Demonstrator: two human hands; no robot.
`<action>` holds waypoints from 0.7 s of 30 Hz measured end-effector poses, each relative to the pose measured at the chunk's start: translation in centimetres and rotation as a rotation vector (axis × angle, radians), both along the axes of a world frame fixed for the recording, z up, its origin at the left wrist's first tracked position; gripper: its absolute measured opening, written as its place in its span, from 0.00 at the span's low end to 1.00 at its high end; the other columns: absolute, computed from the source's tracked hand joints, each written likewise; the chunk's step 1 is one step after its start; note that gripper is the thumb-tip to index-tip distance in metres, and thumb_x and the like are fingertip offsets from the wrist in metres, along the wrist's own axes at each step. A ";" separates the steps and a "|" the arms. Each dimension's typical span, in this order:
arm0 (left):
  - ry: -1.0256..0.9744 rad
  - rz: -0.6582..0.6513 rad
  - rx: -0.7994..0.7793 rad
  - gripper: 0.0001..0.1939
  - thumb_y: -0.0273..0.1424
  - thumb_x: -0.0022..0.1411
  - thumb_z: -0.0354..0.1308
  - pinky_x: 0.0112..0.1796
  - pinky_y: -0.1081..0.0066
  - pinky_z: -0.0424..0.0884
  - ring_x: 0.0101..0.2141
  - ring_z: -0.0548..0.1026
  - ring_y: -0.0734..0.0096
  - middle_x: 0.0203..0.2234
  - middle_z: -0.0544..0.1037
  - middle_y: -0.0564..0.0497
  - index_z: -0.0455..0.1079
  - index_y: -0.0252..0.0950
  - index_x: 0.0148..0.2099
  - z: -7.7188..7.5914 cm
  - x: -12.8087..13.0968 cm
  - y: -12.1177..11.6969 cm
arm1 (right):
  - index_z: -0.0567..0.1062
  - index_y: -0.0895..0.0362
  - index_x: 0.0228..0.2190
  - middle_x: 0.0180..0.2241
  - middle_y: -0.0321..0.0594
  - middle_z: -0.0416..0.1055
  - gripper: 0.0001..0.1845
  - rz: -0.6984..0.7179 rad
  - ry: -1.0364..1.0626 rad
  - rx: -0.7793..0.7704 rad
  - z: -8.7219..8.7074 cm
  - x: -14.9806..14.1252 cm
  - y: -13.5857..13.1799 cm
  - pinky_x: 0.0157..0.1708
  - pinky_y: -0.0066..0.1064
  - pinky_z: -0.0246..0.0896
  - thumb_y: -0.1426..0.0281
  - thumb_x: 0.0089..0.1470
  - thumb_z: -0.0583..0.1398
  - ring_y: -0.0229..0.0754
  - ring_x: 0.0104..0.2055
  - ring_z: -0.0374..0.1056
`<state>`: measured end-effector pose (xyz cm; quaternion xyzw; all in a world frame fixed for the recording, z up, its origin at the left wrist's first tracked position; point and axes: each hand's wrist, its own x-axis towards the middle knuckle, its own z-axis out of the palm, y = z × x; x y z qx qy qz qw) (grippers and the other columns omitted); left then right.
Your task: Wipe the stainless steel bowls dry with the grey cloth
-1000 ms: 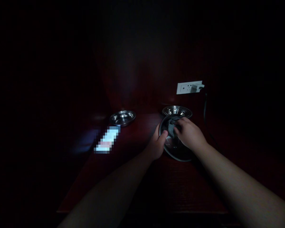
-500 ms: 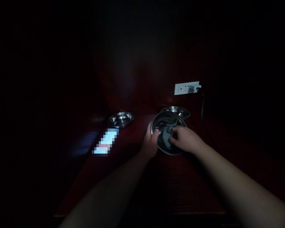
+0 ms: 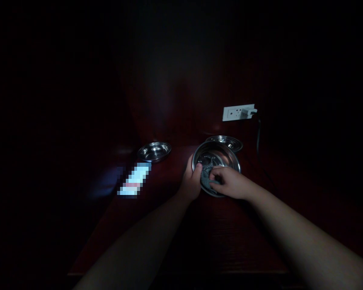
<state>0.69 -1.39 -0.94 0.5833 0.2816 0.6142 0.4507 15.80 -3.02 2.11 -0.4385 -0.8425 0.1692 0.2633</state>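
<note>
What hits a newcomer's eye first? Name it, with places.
A bright, pixelated rectangle draws the eye first, near the left edge of the dark red table. Next comes the metal bowl right of centre, its rim gripped by the left hand while the right hand holds a grey cloth inside. A white socket stands out on the wall behind.

Bare forearms (image 3: 299, 229) angled inward, left hand (image 3: 192, 179) gripping, right hand (image 3: 228, 182) curled

The cloth (image 3: 205, 176) is grey-green, 3 bowls (image 3: 228, 158) (image 3: 155, 151) (image 3: 231, 142) silver, table (image 3: 226, 225) dark red.
</note>
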 end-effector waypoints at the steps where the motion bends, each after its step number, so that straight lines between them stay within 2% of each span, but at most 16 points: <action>1: 0.006 0.012 0.000 0.20 0.35 0.63 0.47 0.52 0.64 0.60 0.49 0.68 0.63 0.49 0.70 0.46 0.59 0.37 0.56 0.0 0.0 0.0 | 0.70 0.58 0.24 0.26 0.37 0.69 0.03 0.010 0.016 0.003 0.0 0.0 0.0 0.30 0.29 0.58 0.71 0.45 0.58 0.37 0.28 0.64; 11: -0.004 0.052 0.017 0.22 0.34 0.63 0.46 0.53 0.64 0.59 0.51 0.67 0.64 0.51 0.69 0.46 0.56 0.37 0.59 -0.1 -0.2 0.4 | 0.70 0.58 0.25 0.27 0.37 0.69 0.03 -0.001 0.002 0.069 -0.1 0.1 0.1 0.31 0.29 0.57 0.71 0.46 0.58 0.37 0.29 0.64; 21: -0.004 0.067 0.009 0.22 0.34 0.63 0.47 0.54 0.63 0.58 0.52 0.66 0.64 0.52 0.68 0.46 0.56 0.38 0.59 0.0 -0.7 0.4 | 0.70 0.57 0.25 0.28 0.38 0.68 0.04 -0.115 -0.097 0.110 0.1 0.9 0.4 0.31 0.29 0.57 0.69 0.46 0.58 0.38 0.29 0.64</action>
